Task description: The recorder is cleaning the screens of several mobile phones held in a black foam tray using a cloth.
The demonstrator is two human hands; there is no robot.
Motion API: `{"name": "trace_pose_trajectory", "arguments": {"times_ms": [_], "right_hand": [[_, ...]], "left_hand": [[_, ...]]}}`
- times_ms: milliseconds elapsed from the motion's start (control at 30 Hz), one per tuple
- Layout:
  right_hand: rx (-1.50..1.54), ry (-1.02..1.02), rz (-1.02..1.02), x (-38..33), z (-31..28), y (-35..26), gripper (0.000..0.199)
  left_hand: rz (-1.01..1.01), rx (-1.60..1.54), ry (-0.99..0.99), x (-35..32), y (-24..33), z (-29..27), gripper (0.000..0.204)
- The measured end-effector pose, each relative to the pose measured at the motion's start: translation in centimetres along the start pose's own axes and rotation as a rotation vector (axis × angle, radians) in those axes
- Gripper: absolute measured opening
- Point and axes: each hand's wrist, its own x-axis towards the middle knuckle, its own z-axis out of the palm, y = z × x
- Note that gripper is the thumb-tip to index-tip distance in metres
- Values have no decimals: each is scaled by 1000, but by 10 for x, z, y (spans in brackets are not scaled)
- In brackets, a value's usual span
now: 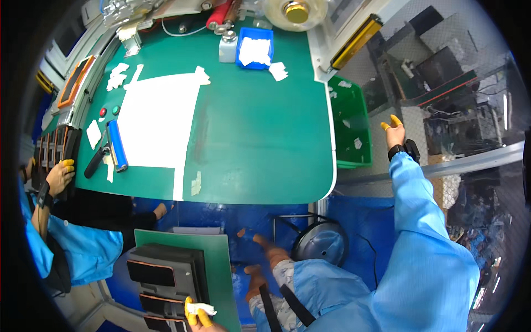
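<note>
My left hand [200, 320], with yellow finger cots, pinches a crumpled white wipe [202, 309] at the bottom. It is over a black tray [168, 254] holding several dark, phone-like panels [150, 273] with orange edges. The tray lies on a green board [221, 265]. Far to the right, my right arm is stretched out past the green bin [362, 157]. My right hand [394, 134] holds nothing, and its yellow-capped fingers are apart. A dark band circles that wrist.
A green-topped table [260, 138] carries a white sheet [157, 122], a blue roller [117, 145] and a blue box of wipes [255, 36]. At left, a co-worker's hand [60, 176] touches another black tray [71, 146]. A round stool [321, 243] stands below the table.
</note>
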Motion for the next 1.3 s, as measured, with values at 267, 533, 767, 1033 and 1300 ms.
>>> {"name": "trace_pose_trajectory", "arguments": {"times_ms": [267, 533, 767, 1033, 1300], "right_hand": [[348, -1003, -105, -283, 3, -215, 12], [843, -2033, 408, -442, 62, -318, 38], [641, -2155, 66, -478, 84, -355, 33], [297, -2182, -241, -492, 100, -380, 32], [203, -2108, -352, -498, 139, -393, 27]], "left_hand": [[-79, -184, -76, -7, -38, 33, 28], [-371, -629, 158, 3, -36, 10, 27], [-384, -704, 298, 5, -59, -26, 26], [-508, -767, 302, 12, -81, -34, 26], [-566, -874, 333, 45, -98, -20, 31]]}}
